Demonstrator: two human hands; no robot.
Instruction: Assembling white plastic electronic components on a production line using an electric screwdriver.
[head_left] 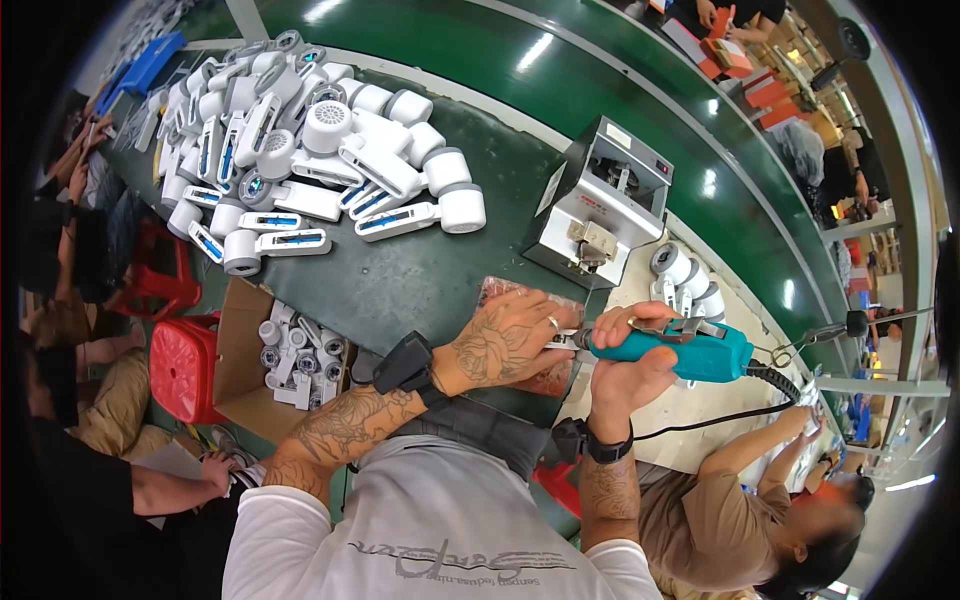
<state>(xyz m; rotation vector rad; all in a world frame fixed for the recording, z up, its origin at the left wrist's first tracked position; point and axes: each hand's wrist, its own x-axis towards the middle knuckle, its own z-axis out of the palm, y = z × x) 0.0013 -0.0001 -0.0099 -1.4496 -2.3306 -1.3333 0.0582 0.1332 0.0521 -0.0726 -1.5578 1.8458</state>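
Observation:
My right hand (632,378) is wrapped round a teal electric screwdriver (705,357), which lies sideways with its front end toward my left hand. My left hand (498,338) is closed over a worn reddish mat (545,380) on the bench. A small pale piece (563,341) shows at its fingertips, by the screwdriver's front. The rest of whatever that hand grips is hidden beneath it. Just beyond the mat stands a grey metal box-shaped machine (545,230) with an open front.
White handheld fan bodies (400,220) lie heaped at the far left of the green bench (400,285). Several more fan parts (675,268) stand right of the machine. A carton (245,375) of white parts and a red stool (183,370) are at left. A black cord (700,424) trails right; co-workers sit both sides.

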